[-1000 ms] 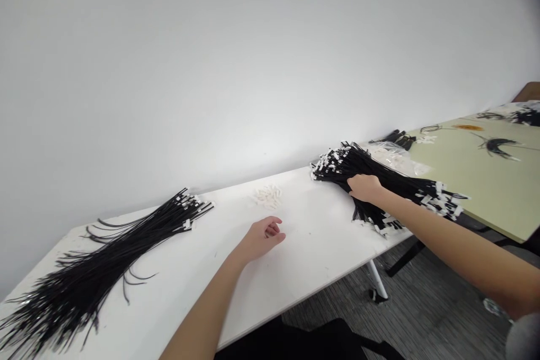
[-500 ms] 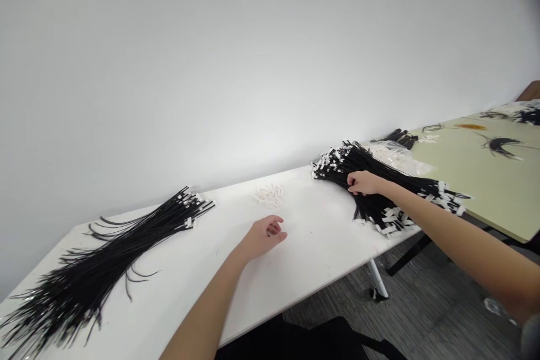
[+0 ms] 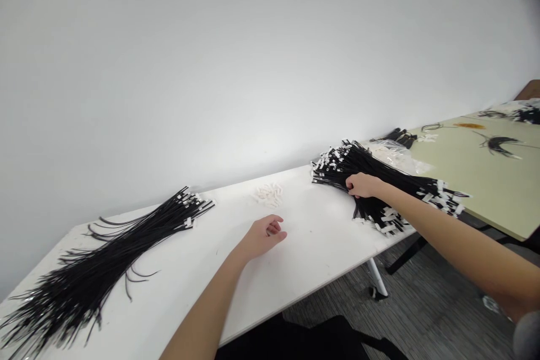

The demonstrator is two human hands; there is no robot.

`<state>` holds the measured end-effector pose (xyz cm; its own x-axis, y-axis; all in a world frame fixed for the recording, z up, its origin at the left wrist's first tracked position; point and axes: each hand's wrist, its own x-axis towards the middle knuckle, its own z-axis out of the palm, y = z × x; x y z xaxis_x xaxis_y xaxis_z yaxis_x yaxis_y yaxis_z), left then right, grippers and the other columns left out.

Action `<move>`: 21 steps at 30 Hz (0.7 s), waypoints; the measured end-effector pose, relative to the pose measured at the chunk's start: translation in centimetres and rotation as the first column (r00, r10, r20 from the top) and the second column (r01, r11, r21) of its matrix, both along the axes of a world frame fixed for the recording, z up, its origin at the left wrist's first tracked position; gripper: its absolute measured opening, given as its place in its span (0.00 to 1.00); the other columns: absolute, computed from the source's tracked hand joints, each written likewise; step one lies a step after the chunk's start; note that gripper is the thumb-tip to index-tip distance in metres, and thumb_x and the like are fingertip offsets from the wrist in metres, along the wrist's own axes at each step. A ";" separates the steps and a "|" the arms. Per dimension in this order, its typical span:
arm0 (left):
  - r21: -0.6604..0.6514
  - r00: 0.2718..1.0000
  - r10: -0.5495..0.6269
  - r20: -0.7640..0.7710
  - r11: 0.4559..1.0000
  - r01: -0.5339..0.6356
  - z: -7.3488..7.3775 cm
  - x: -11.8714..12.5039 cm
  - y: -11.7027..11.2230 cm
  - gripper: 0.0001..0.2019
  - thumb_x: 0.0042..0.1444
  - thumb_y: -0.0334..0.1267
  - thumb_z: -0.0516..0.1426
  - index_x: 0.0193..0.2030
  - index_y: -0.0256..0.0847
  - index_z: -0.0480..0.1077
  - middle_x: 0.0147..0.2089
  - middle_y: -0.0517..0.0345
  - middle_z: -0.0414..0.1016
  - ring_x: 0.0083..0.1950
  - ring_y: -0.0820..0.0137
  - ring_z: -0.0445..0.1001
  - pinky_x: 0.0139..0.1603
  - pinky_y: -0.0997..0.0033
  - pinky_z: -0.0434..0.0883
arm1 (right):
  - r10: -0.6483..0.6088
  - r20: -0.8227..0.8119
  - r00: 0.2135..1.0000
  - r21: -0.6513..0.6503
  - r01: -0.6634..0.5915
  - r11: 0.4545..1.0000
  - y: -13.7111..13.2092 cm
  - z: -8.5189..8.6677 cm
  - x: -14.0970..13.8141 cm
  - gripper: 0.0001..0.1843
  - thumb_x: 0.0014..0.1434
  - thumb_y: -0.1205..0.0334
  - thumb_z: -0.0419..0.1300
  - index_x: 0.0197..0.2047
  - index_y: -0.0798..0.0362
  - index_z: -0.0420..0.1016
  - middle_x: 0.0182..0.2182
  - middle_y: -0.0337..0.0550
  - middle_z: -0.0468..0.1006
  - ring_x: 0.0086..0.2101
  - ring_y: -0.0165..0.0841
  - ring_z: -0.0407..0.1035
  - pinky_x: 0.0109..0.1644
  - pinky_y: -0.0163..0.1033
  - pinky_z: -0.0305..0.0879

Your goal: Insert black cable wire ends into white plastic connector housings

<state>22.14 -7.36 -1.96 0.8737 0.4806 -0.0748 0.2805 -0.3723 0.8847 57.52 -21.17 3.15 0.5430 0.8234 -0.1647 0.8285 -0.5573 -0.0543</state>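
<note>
My right hand (image 3: 363, 185) lies at the near edge of a thick heap of black cables (image 3: 375, 160) with white connectors on both ends. Its thumb and fingers are pinched on cable there; how many strands they grip is hidden. Over the middle of the white table, my left hand (image 3: 264, 236) holds nothing, its fingers loosely curled and the thumb apart from them. Just beyond it sits a small pile of white connector pieces (image 3: 269, 195). A second bundle of black cables (image 3: 122, 259) stretches along the table's left side, with white pieces at its far end.
The white table (image 3: 295, 270) stands against a pale wall. Behind the right heap lies a clear plastic bag (image 3: 396, 154) of white pieces. A yellowish table (image 3: 468, 174) adjoins at right, carrying dark cables (image 3: 502, 145) and loose white parts. A table leg (image 3: 377, 278) shows below.
My right hand has shifted very slightly left along the edge of the cable heap, still pinched. My left hand has stayed in place.
</note>
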 end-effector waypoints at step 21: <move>0.301 0.929 0.321 0.183 0.881 -0.364 -0.8 -0.3 2.4 0.12 0.55 0.42 0.50 0.43 0.42 0.68 0.38 0.56 0.71 0.34 0.72 0.69 0.38 0.70 0.68 | 0.305 0.012 0.952 0.298 -0.294 0.908 6.4 -2.4 -11.6 0.09 0.51 0.53 0.56 0.32 0.47 0.74 0.31 0.39 0.75 0.31 0.31 0.67 0.32 0.33 0.55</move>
<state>21.82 -4.98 -2.74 0.6420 0.7298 0.2349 0.3389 -0.5450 0.7669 45.90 -14.79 0.76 0.2618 0.9605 0.0947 0.9487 -0.2381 -0.2083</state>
